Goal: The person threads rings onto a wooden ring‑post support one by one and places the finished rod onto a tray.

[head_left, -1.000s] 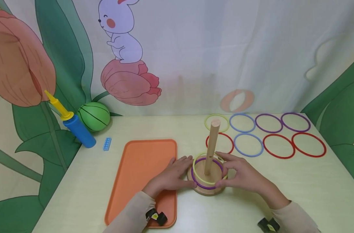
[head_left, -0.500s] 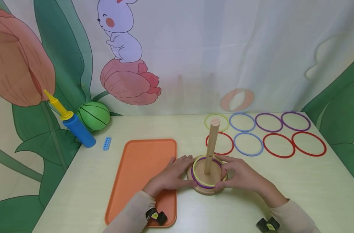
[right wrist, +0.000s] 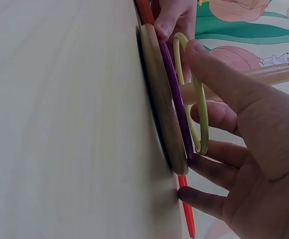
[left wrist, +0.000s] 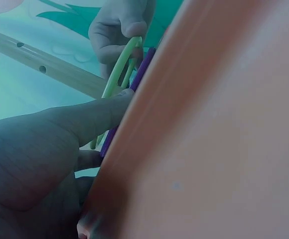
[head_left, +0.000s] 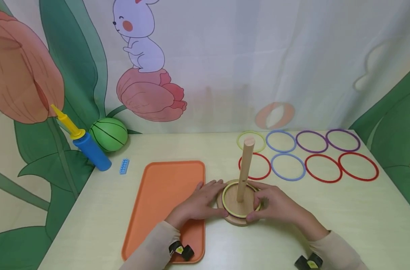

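Note:
My right hand (head_left: 279,204) pinches a thin yellow-green ring (head_left: 223,199) between thumb and fingers at its right side. The ring encircles the upright wooden peg (head_left: 246,161), low over its round wooden base (head_left: 236,222). Beneath it, a purple ring (right wrist: 174,89) lies on the base, seen in both wrist views and mostly covered in the head view. There the yellow-green ring tilts a little above the purple one. My left hand (head_left: 199,202) rests at the base's left edge, fingers extended, its thumb (left wrist: 112,107) touching the purple ring.
An orange tray (head_left: 171,187) lies under the left forearm. Behind the peg, two rows of rings include a near red ring (head_left: 270,168) and a blue ring (head_left: 305,170). At left are a blue-and-yellow pump (head_left: 91,152), a green ball (head_left: 108,135) and a light-blue toy brick (head_left: 124,166).
The right hand has lowered the yellow-green ring around the peg and shifted it slightly left, over the purple ring. The left hand has stayed in place.

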